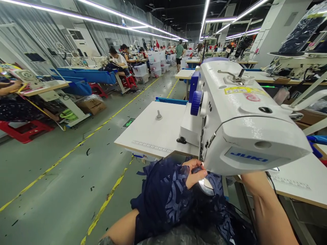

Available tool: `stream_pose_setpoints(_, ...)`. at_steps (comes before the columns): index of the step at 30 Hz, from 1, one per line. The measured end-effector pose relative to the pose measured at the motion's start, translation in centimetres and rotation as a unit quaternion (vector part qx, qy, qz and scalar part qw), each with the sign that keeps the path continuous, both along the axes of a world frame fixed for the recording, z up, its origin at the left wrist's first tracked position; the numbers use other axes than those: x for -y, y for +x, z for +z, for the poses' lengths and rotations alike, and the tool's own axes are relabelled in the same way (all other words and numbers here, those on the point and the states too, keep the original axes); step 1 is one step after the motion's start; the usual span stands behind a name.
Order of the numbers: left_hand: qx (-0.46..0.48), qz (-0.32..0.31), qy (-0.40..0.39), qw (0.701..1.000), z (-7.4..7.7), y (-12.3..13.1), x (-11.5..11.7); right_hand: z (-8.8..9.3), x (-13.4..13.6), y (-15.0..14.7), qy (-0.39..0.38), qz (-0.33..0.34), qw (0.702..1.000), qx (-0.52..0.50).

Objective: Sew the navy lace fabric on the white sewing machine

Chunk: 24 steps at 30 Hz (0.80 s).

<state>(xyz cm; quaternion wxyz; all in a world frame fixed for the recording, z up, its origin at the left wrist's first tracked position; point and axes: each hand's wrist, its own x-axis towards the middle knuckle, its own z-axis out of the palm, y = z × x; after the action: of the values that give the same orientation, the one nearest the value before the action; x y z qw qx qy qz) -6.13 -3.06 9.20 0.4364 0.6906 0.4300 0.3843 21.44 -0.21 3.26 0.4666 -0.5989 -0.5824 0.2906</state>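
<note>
Dark navy fabric with a lighter blue raised pattern and frayed strips (166, 194) is bunched over my left forearm and hangs toward my lap. At the sewing area of a white JUKI sewing machine (245, 112), my left hand (193, 173) pinches the fabric edge between thumb and fingers. Just below those fingers, a shiny rounded end of the machine's arm (206, 187) shows through the cloth. My right forearm (265, 200) reaches in from the right; the machine head hides my right hand and whatever it touches.
The white table (150, 126) bears a printed ruler and a grey knob-like piece (158, 115). A blue handwheel (196, 103) sticks out from the machine's left side. Yellow floor lines (109, 197) run along the aisle. Seated people, red stools and stacked plastic bins (154, 64) stand farther off.
</note>
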Motion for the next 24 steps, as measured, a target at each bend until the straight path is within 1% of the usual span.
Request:
stream_pose_setpoints(2, 0.014, -0.046, -0.054, 0.997, -2.3, 1.0, -1.4, -0.6, 2.1, -1.4, -0.067, 0.036, 0.991, -0.111)
stream_pose_setpoints(4, 0.046, -0.047, -0.115, 0.991, -4.6, 2.4, -2.8, -0.9, 3.6, -2.8, -0.106, 0.043, 0.975, -0.188)
stream_pose_setpoints(5, 0.049, -0.036, -0.123, 0.990, -5.5, 3.0, -3.3, -1.0, 4.0, -3.3, -0.112, 0.040, 0.971, -0.207)
stream_pose_setpoints(6, 0.059, -0.030, -0.130, 0.989, -6.1, 3.4, -3.6, -0.9, 4.3, -3.7, -0.112, 0.039, 0.969, -0.219)
stream_pose_setpoints(7, 0.066, -0.024, -0.131, 0.989, -6.2, 3.6, -3.8, -0.9, 4.4, -3.9, -0.110, 0.041, 0.967, -0.225)
stream_pose_setpoints(8, 0.061, -0.024, -0.122, 0.990, -5.9, 3.6, -3.7, -0.8, 4.4, -4.0, -0.106, 0.043, 0.967, -0.227)
stream_pose_setpoints(9, 0.045, -0.030, -0.105, 0.993, -5.1, 3.4, -3.3, -0.8, 4.4, -4.1, -0.105, 0.045, 0.968, -0.225)
stream_pose_setpoints(10, 0.025, -0.037, -0.085, 0.995, -4.0, 2.9, -2.8, -0.8, 4.4, -4.0, -0.104, 0.047, 0.969, -0.219)
stream_pose_setpoints(11, -0.031, -0.054, -0.045, 0.997, -2.7, 2.3, -2.2, -0.8, 4.5, -4.0, -0.104, 0.051, 0.972, -0.207)
stream_pose_setpoints(13, -0.069, -0.050, -0.003, 0.996, 0.0, 1.0, -0.8, -1.0, 4.7, -4.0, -0.094, 0.051, 0.980, -0.167)
stream_pose_setpoints(14, -0.084, -0.044, 0.012, 0.995, 1.1, 0.5, -0.1, -1.1, 4.8, -4.0, -0.084, 0.047, 0.986, -0.140)
stream_pose_setpoints(15, -0.112, -0.030, 0.043, 0.992, 2.0, 0.1, 0.5, -1.2, 5.1, -4.1, -0.071, 0.040, 0.991, -0.109)
stream_pose_setpoints(16, -0.164, -0.024, 0.087, 0.982, 2.5, -0.2, 1.0, -1.3, 5.3, -4.1, -0.056, 0.034, 0.995, -0.078)
stream_pose_setpoints(17, -0.204, -0.023, 0.122, 0.971, 2.7, -0.3, 1.2, -1.3, 5.5, -4.2, -0.040, 0.030, 0.998, -0.048)
stream_pose_setpoints(19, -0.258, -0.027, 0.171, 0.950, 2.5, -0.3, 1.4, -1.2, 6.0, -4.3, -0.004, 0.034, 0.999, 0.007)
stream_pose_setpoints(22, -0.265, -0.032, 0.177, 0.947, 1.6, -0.2, 1.0, -0.7, 6.4, -4.1, 0.078, 0.025, 0.993, 0.088)
stream_pose_setpoints(24, -0.264, -0.026, 0.167, 0.950, 1.2, -0.2, 0.9, -0.3, 6.5, -4.0, 0.142, 0.001, 0.979, 0.147)
